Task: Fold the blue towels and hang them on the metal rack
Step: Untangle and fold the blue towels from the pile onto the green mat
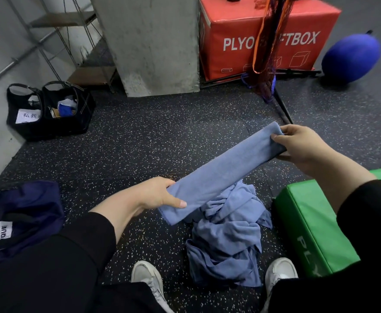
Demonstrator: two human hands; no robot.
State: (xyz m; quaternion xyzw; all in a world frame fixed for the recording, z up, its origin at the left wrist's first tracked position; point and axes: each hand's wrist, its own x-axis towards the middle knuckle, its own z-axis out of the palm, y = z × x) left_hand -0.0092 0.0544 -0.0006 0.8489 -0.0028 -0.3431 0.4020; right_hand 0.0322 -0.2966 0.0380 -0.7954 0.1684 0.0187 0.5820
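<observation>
Above the heaped towels (228, 240), folded towel (223, 172), ends pinched by left hand (160, 195) and right hand (298, 143).

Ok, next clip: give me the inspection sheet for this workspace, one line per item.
Surface: dark speckled floor.
Job's things: folded towel stretched between both hands; pile of towels crumpled on the floor between the shoes.
Clutter: black bag, navy bag, green block, red box, blue ball.
Grippers: left hand and right hand each grip a towel end.
Cables: nothing seen.
Surroundings: concrete pillar, metal shelf.
</observation>
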